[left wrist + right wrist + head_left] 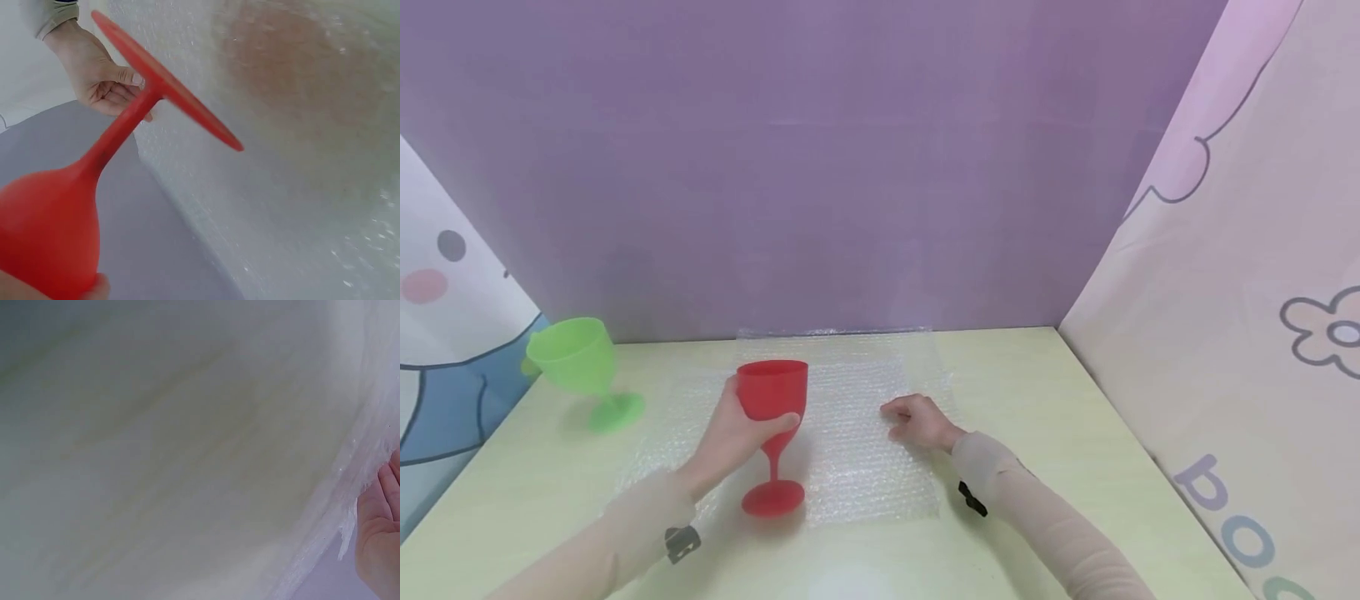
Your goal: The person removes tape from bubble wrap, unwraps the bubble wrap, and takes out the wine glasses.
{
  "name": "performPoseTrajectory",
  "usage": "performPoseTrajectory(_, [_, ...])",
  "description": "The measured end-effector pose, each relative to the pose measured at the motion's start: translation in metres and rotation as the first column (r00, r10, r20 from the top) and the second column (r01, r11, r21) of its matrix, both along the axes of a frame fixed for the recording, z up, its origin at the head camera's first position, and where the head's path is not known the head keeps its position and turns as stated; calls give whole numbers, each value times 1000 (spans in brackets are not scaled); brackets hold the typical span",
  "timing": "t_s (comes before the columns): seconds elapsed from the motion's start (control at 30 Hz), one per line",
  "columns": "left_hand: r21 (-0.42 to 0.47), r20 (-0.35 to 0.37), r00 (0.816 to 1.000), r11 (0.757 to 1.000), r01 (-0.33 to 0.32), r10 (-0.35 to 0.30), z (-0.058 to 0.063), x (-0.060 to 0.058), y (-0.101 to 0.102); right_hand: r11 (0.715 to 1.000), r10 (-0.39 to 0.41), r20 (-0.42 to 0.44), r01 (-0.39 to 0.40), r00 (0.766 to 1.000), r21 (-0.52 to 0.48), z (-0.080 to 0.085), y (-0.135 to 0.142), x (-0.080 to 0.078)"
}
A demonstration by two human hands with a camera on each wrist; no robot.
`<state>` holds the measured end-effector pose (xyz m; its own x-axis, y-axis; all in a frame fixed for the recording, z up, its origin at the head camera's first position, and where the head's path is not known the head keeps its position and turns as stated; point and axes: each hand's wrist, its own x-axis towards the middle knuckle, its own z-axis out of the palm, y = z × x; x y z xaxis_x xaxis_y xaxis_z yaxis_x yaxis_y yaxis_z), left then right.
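A red plastic goblet (772, 392) stands upright in the grip of my left hand (741, 429), whose thumb crosses the front of its bowl. In the left wrist view the goblet's round foot (169, 84) shows close over a sheet of clear bubble wrap (857, 467). That sheet lies spread on the table under both hands. My right hand (921, 421) hovers low at the sheet's right part, fingers loosely bent and pointing left. Nothing shows between its thumb and fingers. The right wrist view catches this hand (381, 537) beside the wrap's edge.
A green goblet (576, 358) stands at the table's back left. The pale table (1037, 400) meets a purple backdrop (850, 167) behind. Printed cloth walls (1247, 333) rise on the left and right sides.
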<state>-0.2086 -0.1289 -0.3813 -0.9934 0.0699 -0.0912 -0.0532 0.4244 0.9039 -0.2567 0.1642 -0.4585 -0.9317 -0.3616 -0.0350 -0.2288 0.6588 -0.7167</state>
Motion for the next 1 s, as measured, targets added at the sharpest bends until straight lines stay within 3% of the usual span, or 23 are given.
performPoseTrajectory(0.4, [35,-130,990,998,-54,58,1,12,-38,999,-24,37,25,999,-24,-1,-1,-1])
performPoseTrajectory(0.6, [39,-210,969,991,-126,131,5,15,-60,999,-36,53,37,998,-18,-1,-1,-1])
performPoseTrajectory(0.87, [6,-244,947,977,-214,209,9,20,-88,998,-44,56,46,997,-32,-1,-2,-2])
performPoseTrajectory(1.0, [10,-297,924,968,-249,241,10,21,-102,999,-43,58,45,997,-30,-3,-2,-1])
